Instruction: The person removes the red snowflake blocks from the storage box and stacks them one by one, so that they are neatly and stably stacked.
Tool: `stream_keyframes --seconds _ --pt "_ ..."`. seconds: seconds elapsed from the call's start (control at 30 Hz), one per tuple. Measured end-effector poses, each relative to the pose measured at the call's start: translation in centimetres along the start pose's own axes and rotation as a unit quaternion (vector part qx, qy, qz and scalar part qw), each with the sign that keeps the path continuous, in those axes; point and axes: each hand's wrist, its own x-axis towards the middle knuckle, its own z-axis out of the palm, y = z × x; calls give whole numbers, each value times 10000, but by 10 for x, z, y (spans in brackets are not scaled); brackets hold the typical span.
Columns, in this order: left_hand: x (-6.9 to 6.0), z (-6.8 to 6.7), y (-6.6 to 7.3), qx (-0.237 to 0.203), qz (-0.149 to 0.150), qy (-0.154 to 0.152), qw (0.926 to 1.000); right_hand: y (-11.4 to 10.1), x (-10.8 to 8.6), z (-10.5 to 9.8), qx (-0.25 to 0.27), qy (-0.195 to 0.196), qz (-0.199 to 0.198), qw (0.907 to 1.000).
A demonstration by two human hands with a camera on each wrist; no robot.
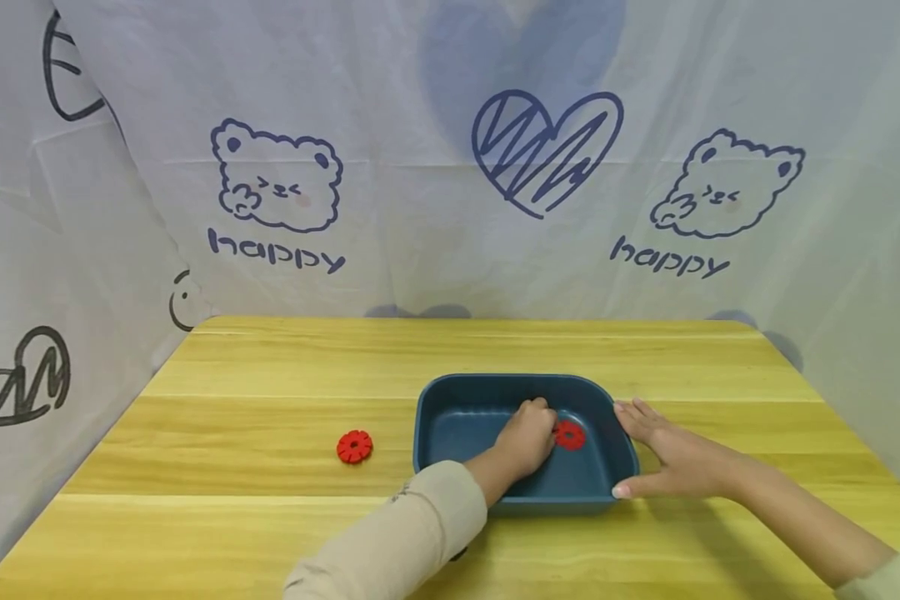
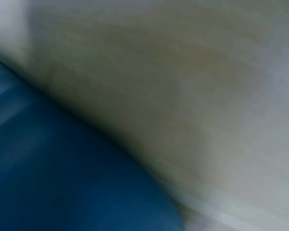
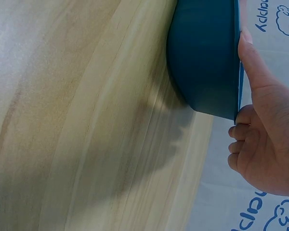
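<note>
A dark blue rectangular bin [image 1: 457,425] with rounded corners stands on the table. My left hand [image 1: 527,435] reaches into it with fingers curled, right beside a red notched disc [image 1: 570,435] on the bin's floor. The fingertips meet the disc's left edge but are mostly hidden, so whether they grip it I cannot tell. At the bin's right end my right hand [image 1: 678,458] holds the rim, thumb at the near corner and fingers farther back. The right wrist view shows this hand [image 3: 272,139] against the bin's rim. In the left wrist view the bin [image 2: 62,168] is blurred.
A second red notched disc [image 1: 355,447] lies on the wood-grain table [image 1: 217,533], left of the bin. Behind the table hangs a white cloth [image 1: 412,242] printed with bears, hearts and the word "happy"; another cloth hangs on the left.
</note>
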Motion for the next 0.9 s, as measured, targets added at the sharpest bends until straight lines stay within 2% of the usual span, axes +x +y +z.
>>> stream_keyframes --seconds 0.23,0.53,0.9 --pt "-4 -4 0 -89 -62 -4 9999 0 -2 0 20 16 43 10000" --pt "-7 -5 3 297 86 -70 9995 0 -1 1 -102 68 -32 9999" --pt "-6 -3 1 7 86 11 10000 0 0 1 -135 54 -64 9999"
